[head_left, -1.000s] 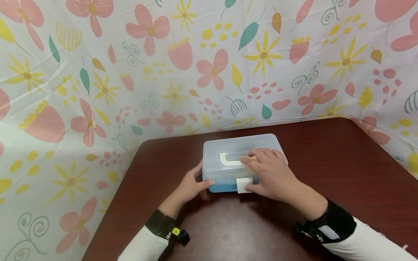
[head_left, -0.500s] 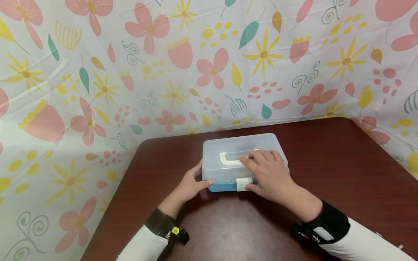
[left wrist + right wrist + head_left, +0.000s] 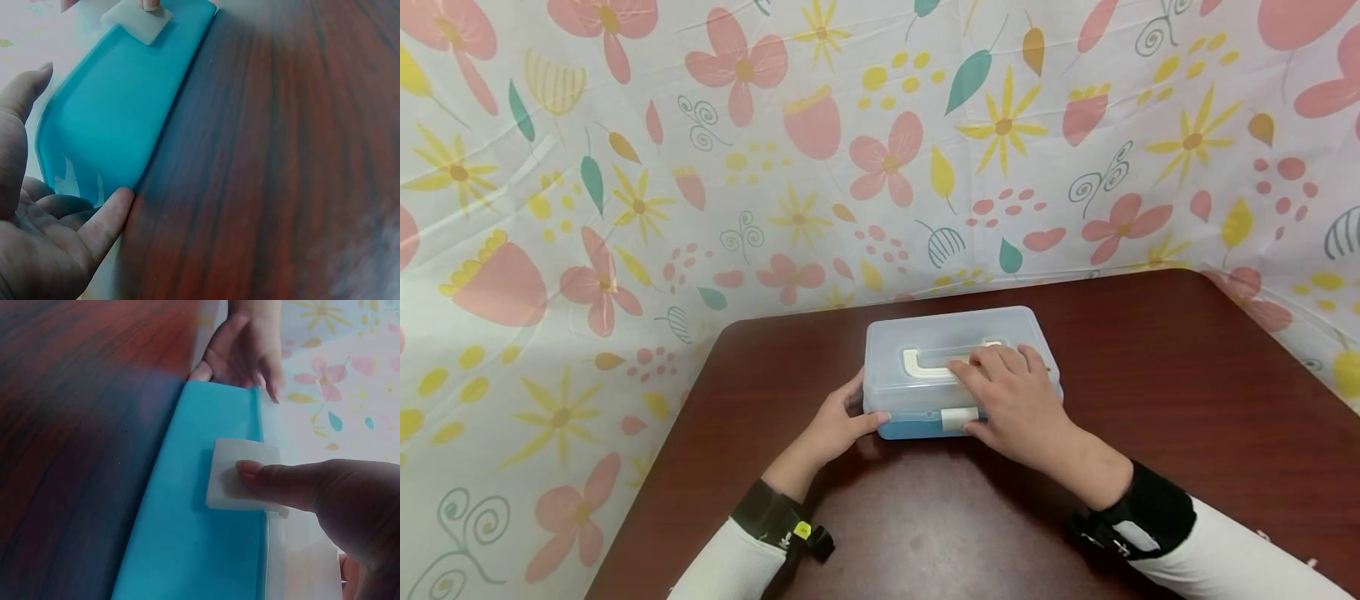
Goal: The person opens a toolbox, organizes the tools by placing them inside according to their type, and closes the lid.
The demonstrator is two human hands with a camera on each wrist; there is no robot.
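A plastic storage box (image 3: 891,333) with a frosted clear lid and a blue base (image 3: 119,94) stands on the table, its lid down. A cream carrying handle (image 3: 917,367) lies in the lid's top. My left hand (image 3: 829,429) holds the box's left end, thumb at the front corner, fingers round the side. Over the right part of the lid lies my right hand (image 3: 1018,408), fingers bent on top near the handle. Its thumb presses the white latch (image 3: 228,456) on the box's front. The right fingertips are partly hidden.
The dark red-brown wooden table (image 3: 1150,375) extends around the box. Behind and to the left hangs a white cloth (image 3: 775,183) printed with flowers and leaves. A black strap with a small camera (image 3: 822,542) sits on each wrist.
The latch's lower edge has swung in toward the blue front under the right thumb. My right wrist has shifted slightly left. The left hand and the box have stayed put.
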